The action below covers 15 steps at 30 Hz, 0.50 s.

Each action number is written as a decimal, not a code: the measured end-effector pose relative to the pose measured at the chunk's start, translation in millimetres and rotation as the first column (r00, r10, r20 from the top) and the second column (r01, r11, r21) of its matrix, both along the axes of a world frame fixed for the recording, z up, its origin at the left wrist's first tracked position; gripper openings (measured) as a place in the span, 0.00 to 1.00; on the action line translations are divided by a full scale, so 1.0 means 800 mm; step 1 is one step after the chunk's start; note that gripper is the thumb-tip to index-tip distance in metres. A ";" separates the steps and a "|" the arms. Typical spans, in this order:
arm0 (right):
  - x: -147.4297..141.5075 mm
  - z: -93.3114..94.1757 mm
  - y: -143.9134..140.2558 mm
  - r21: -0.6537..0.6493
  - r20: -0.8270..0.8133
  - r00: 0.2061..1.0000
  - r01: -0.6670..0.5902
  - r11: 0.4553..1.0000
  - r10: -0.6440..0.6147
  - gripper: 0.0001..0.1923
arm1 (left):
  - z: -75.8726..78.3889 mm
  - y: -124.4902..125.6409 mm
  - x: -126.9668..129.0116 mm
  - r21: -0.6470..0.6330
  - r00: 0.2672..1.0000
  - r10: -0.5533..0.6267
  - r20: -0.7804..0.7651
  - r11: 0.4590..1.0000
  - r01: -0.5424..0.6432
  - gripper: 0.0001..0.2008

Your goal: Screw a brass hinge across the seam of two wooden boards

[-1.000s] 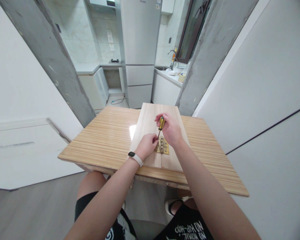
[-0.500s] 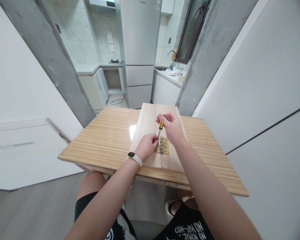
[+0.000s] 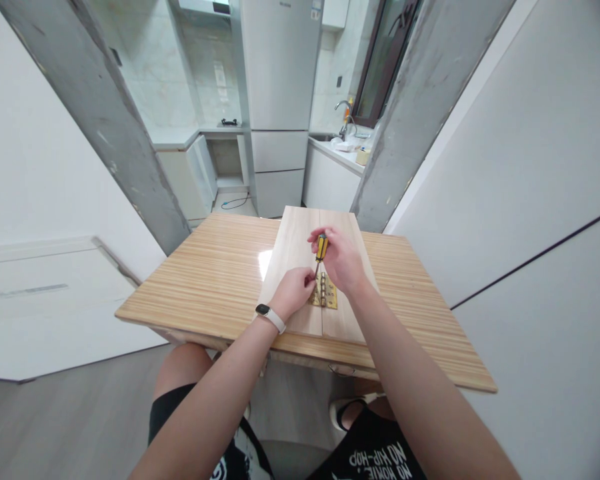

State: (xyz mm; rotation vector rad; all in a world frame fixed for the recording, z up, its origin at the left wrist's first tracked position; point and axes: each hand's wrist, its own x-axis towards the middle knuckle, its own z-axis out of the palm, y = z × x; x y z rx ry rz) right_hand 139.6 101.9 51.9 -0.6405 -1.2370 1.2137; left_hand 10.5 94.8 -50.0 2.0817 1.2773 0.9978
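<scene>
A screwdriver with a yellow and black handle stands nearly upright, its shaft pointing down at a brass hinge. My right hand is around the handle, the fingers loosely curled and the handle's front side showing. Low beside the shaft's tip, my left hand has its fingertips pinched together at the hinge's upper left corner; what they hold is hidden. The hinge lies across the seam between two pale wooden boards, its knuckle along the seam. Part of its left leaf is behind my left fingers.
Under the boards is a wood-grain table, its front edge close to my knees. White panels rise at both sides. Beyond the table are a fridge, a counter and a sink tap.
My right hand has turned around the screwdriver handle, its fingers looser, and more of the handle shows. My left hand and the hinge have stayed in place.
</scene>
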 end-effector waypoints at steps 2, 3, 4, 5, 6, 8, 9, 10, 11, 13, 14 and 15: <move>0.002 0.000 0.001 -0.017 0.005 1.000 0.001 1.000 -0.001 0.12 | 0.000 0.000 0.000 -0.001 1.000 -0.001 0.009 1.000 0.001 0.05; 0.002 -0.001 0.002 -0.022 0.014 1.000 0.010 1.000 -0.010 0.12 | -0.001 0.000 0.000 -0.001 1.000 -0.004 0.013 1.000 0.004 0.05; 0.003 -0.002 0.003 -0.024 0.023 1.000 0.019 1.000 -0.018 0.12 | -0.001 0.001 0.000 0.000 1.000 -0.005 0.016 1.000 0.005 0.05; 0.003 -0.004 0.004 -0.026 0.033 0.999 0.026 0.999 -0.025 0.13 | -0.002 0.001 -0.001 0.000 1.000 -0.007 0.016 1.000 0.007 0.05; 0.003 -0.005 0.005 -0.030 0.042 0.999 0.035 0.999 -0.034 0.13 | -0.002 0.001 -0.001 -0.001 1.000 -0.006 0.016 1.000 0.006 0.05; 0.004 -0.008 0.007 -0.036 0.056 0.997 0.062 0.997 -0.060 0.15 | -0.003 0.001 -0.001 -0.003 1.000 -0.005 0.011 1.000 0.005 0.05; 0.003 -0.009 0.008 -0.037 0.060 0.995 0.078 0.996 -0.076 0.15 | -0.003 0.002 -0.001 -0.003 1.000 -0.005 0.009 1.000 0.005 0.05; 0.003 -0.010 0.010 -0.037 0.060 0.994 0.098 0.994 -0.096 0.16 | -0.004 0.002 -0.001 -0.004 1.000 -0.005 0.008 1.000 0.005 0.05; 0.003 -0.010 0.011 -0.036 0.058 0.991 0.122 0.992 -0.120 0.16 | -0.004 0.002 -0.001 -0.004 1.000 -0.006 0.006 1.000 0.006 0.05; 0.002 -0.010 0.012 -0.040 0.050 0.986 0.164 0.986 -0.162 0.18 | -0.005 0.002 -0.001 -0.002 1.000 -0.006 0.006 1.000 0.006 0.05; 0.001 -0.010 0.013 -0.042 0.045 0.983 0.179 0.983 -0.177 0.19 | -0.005 0.002 -0.001 -0.001 1.000 -0.005 0.006 1.000 0.005 0.05; 0.000 -0.010 0.014 -0.043 0.036 0.981 0.191 0.981 -0.189 0.20 | -0.005 0.002 -0.001 0.002 1.000 -0.005 0.007 1.000 0.005 0.05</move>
